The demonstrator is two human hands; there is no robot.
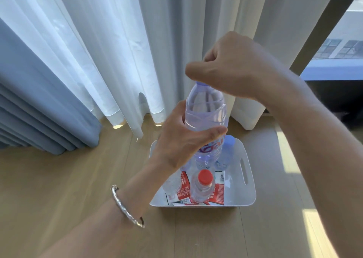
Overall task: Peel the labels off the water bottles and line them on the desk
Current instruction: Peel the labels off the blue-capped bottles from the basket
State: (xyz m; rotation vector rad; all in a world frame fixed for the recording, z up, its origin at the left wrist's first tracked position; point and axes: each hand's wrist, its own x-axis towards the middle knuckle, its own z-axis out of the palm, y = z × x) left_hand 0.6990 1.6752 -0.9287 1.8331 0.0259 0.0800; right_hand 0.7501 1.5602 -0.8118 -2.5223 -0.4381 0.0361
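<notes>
I hold a clear water bottle with a pale purple cap [206,110] upright in the air above a white bin [249,197]. My left hand [182,140] grips its middle, partly covering a clear label with pink and purple lettering. My right hand [225,69] is curled over the bottle's cap, which is mostly hidden under it. Inside the bin stands a small clear bottle with a red cap [202,187], another bottle with a pale blue cap [227,149], and loose red-and-white peeled labels [182,191].
The bin sits on a light wooden floor [78,189]. White sheer curtains [98,51] and a blue-grey drape [29,100] hang behind it. A window [343,47] is at the upper right. A silver bangle [125,206] is on my left wrist.
</notes>
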